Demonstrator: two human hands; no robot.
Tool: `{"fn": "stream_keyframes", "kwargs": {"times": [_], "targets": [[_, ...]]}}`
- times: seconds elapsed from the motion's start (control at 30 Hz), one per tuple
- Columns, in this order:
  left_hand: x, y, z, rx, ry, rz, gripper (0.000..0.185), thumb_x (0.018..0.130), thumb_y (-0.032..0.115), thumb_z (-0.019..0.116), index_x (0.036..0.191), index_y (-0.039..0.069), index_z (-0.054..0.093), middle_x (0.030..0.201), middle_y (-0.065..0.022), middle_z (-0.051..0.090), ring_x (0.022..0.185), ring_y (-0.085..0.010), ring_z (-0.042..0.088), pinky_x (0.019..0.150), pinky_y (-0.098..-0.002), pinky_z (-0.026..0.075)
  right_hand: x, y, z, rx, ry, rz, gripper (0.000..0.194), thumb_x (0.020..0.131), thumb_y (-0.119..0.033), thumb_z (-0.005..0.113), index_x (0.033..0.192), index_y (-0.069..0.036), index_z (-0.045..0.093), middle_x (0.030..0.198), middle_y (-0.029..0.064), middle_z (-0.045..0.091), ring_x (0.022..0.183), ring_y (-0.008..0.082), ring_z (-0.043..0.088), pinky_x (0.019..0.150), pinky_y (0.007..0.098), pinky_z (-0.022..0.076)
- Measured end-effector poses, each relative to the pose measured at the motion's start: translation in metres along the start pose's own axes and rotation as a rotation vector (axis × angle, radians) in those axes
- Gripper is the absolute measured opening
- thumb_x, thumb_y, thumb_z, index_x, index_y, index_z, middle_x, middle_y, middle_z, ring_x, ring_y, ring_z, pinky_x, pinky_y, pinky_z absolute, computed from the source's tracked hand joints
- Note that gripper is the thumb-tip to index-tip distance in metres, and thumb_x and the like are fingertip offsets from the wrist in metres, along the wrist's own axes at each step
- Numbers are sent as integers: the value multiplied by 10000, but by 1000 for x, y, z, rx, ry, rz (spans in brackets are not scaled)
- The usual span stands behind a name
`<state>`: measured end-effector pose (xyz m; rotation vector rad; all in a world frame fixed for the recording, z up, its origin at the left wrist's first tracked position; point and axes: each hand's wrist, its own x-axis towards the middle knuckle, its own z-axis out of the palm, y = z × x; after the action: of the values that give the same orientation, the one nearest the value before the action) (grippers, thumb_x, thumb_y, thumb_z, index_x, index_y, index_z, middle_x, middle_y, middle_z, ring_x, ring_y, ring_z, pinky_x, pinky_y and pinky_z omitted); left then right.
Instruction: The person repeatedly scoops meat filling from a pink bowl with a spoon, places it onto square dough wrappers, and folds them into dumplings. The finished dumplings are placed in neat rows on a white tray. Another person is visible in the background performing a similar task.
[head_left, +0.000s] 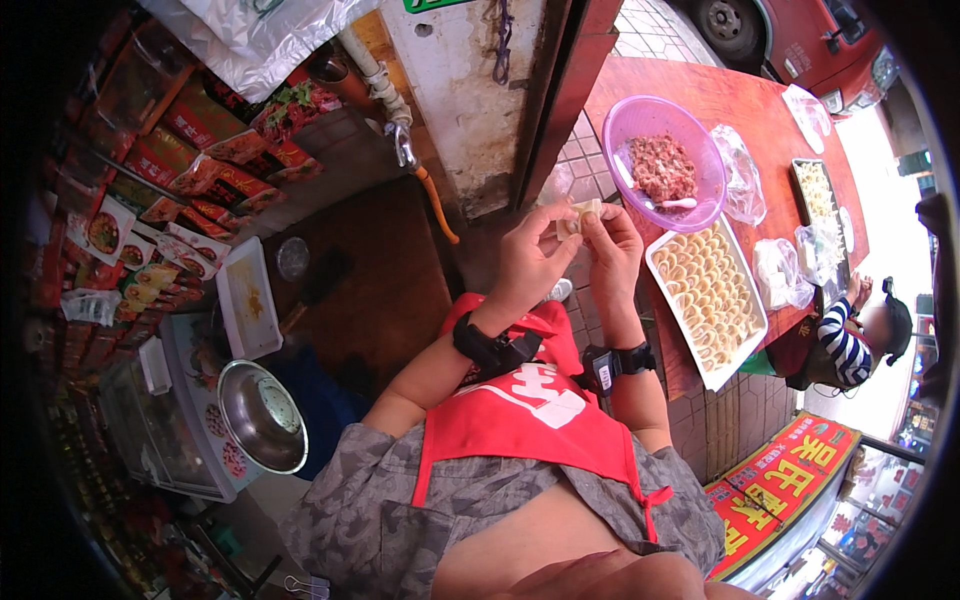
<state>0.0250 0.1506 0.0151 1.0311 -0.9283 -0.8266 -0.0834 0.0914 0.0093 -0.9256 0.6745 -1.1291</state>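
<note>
A pale dumpling wrapper (576, 219) with a bit of filling is held up between the fingertips of my left hand (526, 251) and my right hand (617, 251). The wrapper looks partly folded, and the fingers hide some of it. Just to the right of my hands, a purple plastic bowl (613, 142) holds minced meat filling (661, 166). A white-handled utensil (679, 203) rests in the meat. Rows of folded dumplings (705, 289) fill a white tray (752, 346) beside my right forearm.
Both vessels stand on a red-brown wooden table (757, 97), along with plastic bags (776, 274) and a dark tray (796, 163) of dumplings. A co-worker (847, 341) sits at its far side. Left are a steel basin (259, 442), a white tray (251, 255) and a tap with orange hose (435, 202).
</note>
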Motion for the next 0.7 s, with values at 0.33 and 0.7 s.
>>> {"fn": "stream_keyframes", "kwargs": {"times": [0.33, 0.7], "targets": [[4, -4, -1, 97, 82, 37, 197, 844, -26, 637, 1036, -20, 588, 1157, -163, 625, 967, -172, 648, 800, -271, 543, -1, 3, 6, -31, 2, -43, 80, 915, -64, 612, 987, -31, 601, 934, 30, 654, 820, 90, 605, 744, 225, 480], [5, -5, -5, -13, 60, -44, 147, 866, -62, 587, 1003, -12, 577, 1183, -164, 611, 1060, -168, 602, 897, -279, 501, -1, 8, 9, -38, -17, -46, 110, 895, -58, 649, 984, -23, 593, 955, 12, 632, 859, 70, 583, 767, 223, 480]]}}
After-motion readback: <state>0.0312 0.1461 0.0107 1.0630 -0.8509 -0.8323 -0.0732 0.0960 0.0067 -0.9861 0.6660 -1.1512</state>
